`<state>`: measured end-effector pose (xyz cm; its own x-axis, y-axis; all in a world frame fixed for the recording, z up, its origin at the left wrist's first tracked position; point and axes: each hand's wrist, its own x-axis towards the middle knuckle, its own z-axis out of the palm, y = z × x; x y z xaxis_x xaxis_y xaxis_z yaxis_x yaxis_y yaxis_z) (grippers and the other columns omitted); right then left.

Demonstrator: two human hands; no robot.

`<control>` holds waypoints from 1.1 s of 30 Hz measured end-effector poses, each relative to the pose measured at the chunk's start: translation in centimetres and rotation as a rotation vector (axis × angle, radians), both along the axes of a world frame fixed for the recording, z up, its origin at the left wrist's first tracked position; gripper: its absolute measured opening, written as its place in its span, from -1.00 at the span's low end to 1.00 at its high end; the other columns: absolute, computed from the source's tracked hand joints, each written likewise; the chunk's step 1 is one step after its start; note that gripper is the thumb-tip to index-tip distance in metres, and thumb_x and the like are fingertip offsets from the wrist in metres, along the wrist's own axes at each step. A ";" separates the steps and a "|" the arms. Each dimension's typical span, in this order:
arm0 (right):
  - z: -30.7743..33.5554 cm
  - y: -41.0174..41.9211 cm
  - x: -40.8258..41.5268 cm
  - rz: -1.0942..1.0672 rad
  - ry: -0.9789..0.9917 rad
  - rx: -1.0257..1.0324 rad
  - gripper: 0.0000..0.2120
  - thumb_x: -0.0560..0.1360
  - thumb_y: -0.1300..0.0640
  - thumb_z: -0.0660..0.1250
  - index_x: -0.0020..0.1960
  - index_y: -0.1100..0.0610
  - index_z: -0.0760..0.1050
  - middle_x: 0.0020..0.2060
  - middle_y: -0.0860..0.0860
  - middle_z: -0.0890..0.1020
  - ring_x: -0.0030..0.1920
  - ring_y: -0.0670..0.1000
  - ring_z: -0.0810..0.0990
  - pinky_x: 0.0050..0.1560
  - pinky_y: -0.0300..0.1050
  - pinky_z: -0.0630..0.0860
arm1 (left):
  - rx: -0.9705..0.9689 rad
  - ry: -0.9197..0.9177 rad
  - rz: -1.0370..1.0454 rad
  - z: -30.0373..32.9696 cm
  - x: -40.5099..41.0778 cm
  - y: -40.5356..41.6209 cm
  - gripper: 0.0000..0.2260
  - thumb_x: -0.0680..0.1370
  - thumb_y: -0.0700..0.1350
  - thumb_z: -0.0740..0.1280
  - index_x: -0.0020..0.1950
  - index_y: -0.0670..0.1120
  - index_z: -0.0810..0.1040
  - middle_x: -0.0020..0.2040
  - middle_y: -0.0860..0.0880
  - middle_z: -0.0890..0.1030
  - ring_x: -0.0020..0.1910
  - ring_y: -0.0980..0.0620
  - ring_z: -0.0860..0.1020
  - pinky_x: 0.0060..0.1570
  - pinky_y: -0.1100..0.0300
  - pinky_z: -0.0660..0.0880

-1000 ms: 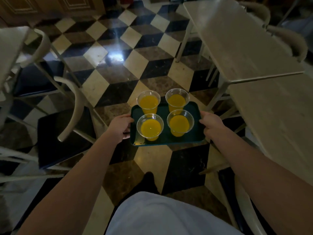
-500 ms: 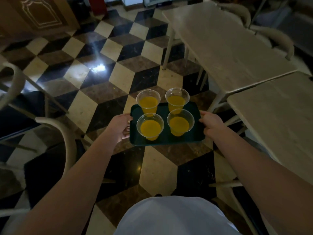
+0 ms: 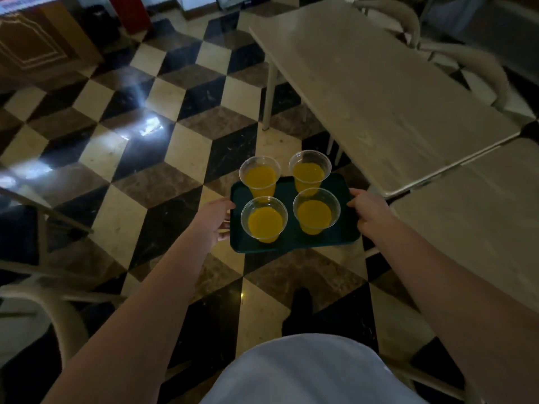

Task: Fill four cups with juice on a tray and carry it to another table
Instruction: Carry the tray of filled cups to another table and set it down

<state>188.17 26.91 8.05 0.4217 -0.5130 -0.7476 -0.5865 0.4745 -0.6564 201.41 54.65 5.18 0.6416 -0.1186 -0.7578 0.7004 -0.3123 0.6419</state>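
green tray (image 3: 291, 242) level, long axis left-right; left hand (image 3: 214, 218), right hand (image 3: 369, 211) grip short edges.

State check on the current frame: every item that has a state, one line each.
tray: held off the floor, level, gripped at both short edges
far left cup: upright on the tray, holds juice
far right cup: upright, holds juice
near left cup: upright, holds juice
near right cup: upright, holds juice
left hand: grips the tray's left edge
right hand: grips the tray's right edge
table: bare top where visible
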 end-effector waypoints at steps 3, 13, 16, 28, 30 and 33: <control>-0.7 -3.8 3.9 0.001 -0.010 -0.010 -0.55 0.60 0.39 0.16 0.40 0.07 0.48 0.18 0.04 0.47 0.30 0.11 0.44 0.27 0.07 0.39 | 0.021 -0.006 0.015 0.3 4.0 -3.5 -0.74 0.63 -0.12 0.29 0.31 0.00 0.57 0.21 -0.20 0.59 0.19 -0.21 0.57 0.13 -0.12 0.54; -4.8 -14.5 13.6 -0.049 -0.022 -0.004 -0.60 0.43 0.35 0.23 0.04 -0.06 0.66 0.10 0.10 0.63 0.07 0.15 0.60 0.19 0.16 0.53 | 0.054 -0.017 -0.004 1.1 13.9 -12.9 -0.75 0.62 -0.12 0.29 0.29 -0.01 0.55 0.19 -0.16 0.59 0.15 -0.16 0.57 -0.11 -0.07 0.52; -4.0 -15.7 16.2 -0.068 -0.033 -0.005 -0.62 0.44 0.36 0.21 -0.05 -0.04 0.65 0.05 0.12 0.64 0.04 0.16 0.61 0.17 0.14 0.55 | 0.056 -0.021 -0.016 1.4 17.0 -15.4 -0.72 0.64 -0.14 0.26 0.33 0.04 0.54 0.19 -0.15 0.57 0.11 -0.14 0.56 -0.15 -0.05 0.51; -5.5 -20.2 27.3 -0.346 -0.033 0.003 -0.55 0.50 0.42 0.19 0.11 -0.04 0.65 -0.05 0.05 0.64 0.01 0.13 0.63 0.12 0.13 0.59 | 0.008 0.013 -0.197 1.5 33.2 -23.2 -0.75 0.63 -0.14 0.27 0.29 0.04 0.56 0.15 -0.17 0.57 0.11 -0.16 0.56 -0.02 -0.04 0.55; -5.6 -20.7 29.4 -0.402 -0.031 0.014 -0.55 0.50 0.41 0.20 -0.01 -0.09 0.65 -0.04 0.03 0.64 0.00 0.12 0.62 0.12 0.13 0.59 | 0.019 0.018 -0.250 1.8 36.6 -24.6 -0.68 0.59 -0.11 0.31 0.35 0.05 0.55 0.21 -0.18 0.57 0.17 -0.19 0.55 0.02 -0.06 0.54; -5.8 -21.7 32.4 -0.462 -0.031 0.014 -0.56 0.48 0.39 0.21 0.00 -0.10 0.67 0.08 0.05 0.64 0.05 0.13 0.61 0.17 0.17 0.57 | 0.042 0.013 -0.346 1.7 41.7 -26.6 -0.68 0.56 -0.08 0.33 0.32 0.03 0.56 0.22 -0.16 0.58 0.15 -0.17 0.56 0.05 -0.08 0.55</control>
